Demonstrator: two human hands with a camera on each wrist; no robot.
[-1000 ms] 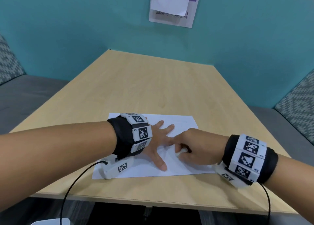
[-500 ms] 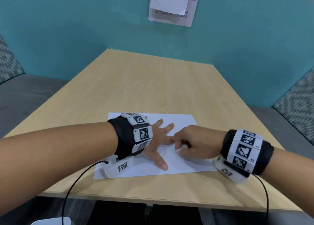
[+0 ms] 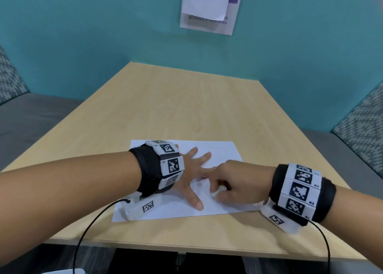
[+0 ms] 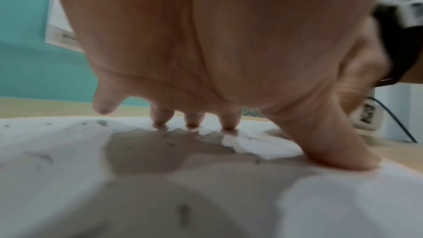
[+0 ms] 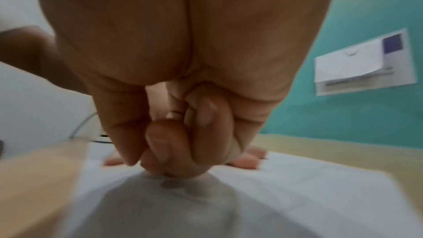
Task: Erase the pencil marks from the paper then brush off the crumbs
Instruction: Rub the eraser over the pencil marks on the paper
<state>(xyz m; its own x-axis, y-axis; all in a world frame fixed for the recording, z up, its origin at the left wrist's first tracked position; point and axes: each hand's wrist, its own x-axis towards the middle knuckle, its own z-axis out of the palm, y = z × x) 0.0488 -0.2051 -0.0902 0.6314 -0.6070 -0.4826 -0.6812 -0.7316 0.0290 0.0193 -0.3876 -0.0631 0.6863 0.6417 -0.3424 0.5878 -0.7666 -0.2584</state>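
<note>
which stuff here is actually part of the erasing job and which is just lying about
Part of the job:
- sheet of paper with faint pencil marks
- white eraser, gripped by the right hand
- left hand, spread flat, pressing the sheet
- eraser crumbs on the sheet

Just lying about:
- wall notice
- patterned cushion
- wooden table

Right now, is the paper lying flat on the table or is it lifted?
Flat. The paper lies spread on the table, and the left hand presses it down with straight, spread fingers.
</note>
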